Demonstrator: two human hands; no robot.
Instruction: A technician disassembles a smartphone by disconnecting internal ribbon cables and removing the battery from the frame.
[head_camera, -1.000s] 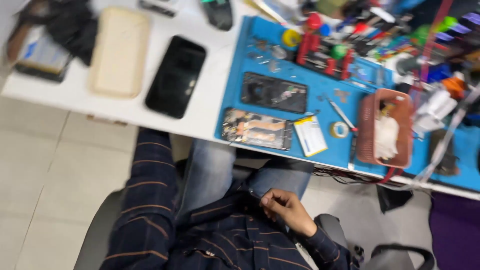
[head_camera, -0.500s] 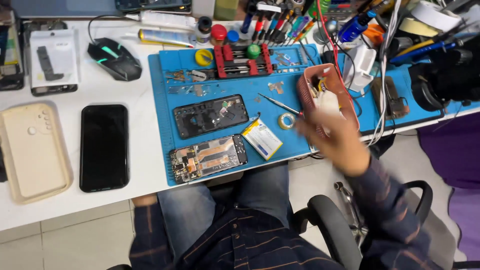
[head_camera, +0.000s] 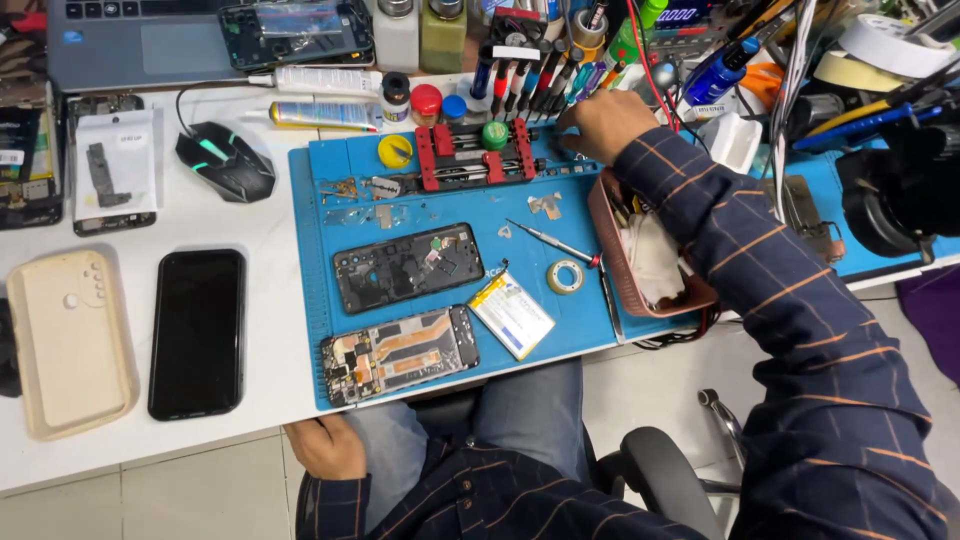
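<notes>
1. The right hand (head_camera: 605, 125) reaches to the back of the blue work mat (head_camera: 520, 215), fingers curled among the upright row of screwdrivers and pens (head_camera: 540, 80); whether it grips one I cannot tell.
2. The left hand (head_camera: 328, 447) rests loosely closed at the table edge, below the mat, holding nothing visible.
3. Between the hands lie an opened phone showing its board (head_camera: 400, 352), a dark phone frame (head_camera: 408, 266), a flat battery with a yellow-edged white label (head_camera: 512, 315), a small tape roll (head_camera: 566, 276) and a loose screwdriver (head_camera: 553, 243).
4. A reddish-brown tray (head_camera: 610, 250) with white cloth sits under the right sleeve.
5. A red clamp jig (head_camera: 475, 155) stands just left of the right hand.
6. Off the mat, left: black phone (head_camera: 197, 332), cream case (head_camera: 68, 340), mouse (head_camera: 226, 160), clear packet with a white card (head_camera: 115, 168).
</notes>
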